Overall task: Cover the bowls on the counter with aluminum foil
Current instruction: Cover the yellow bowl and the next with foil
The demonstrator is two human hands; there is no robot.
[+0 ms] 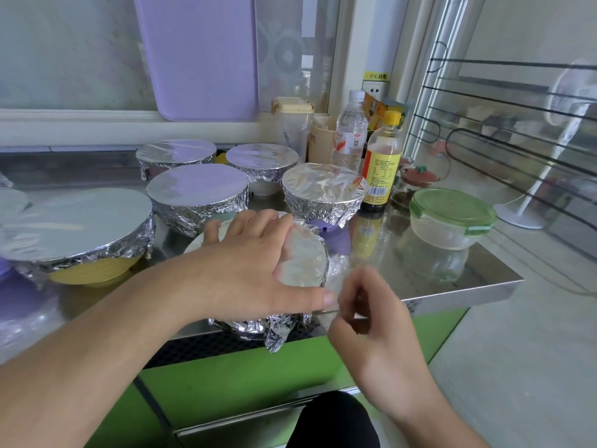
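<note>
- Head view looks down at a shiny metal counter (452,286) with green cupboard fronts under it.
- A person's left hand (255,270) lies flat, fingers spread and straight, pressing on the smooth foil top of the near bowl (303,260), which sits at the front edge of the counter.
- Crinkly foil (274,331) hangs down in bumpy folds around that bowl's side, and one loose flap points below the counter edge.
- The right hand (365,312) is just beside that bowl on its right, fingers curled in; it is blurry, so I cannot tell if it pinches the foil or holds nothing.
- Five more round bowls stand behind, all topped with foil that is flat on top and wrinkled at the rim.
- The big yellow bowl (93,273) is on the left, with ridged sides showing under its foil.
- A middle bowl (197,192) sits behind the left hand, and a purple-footed bowl (323,192) sits to its right with a very crumpled top.
- Two back bowls (176,153) (261,156) stand near the window wall.
- A clear round tub with a green snap lid (452,208) sits on the right.
- A tall sauce bottle with a yellow cap (382,163) and a clear water bottle (350,130) stand behind the purple-footed bowl.
- A soft purple board (200,56) leans against the window.
</note>
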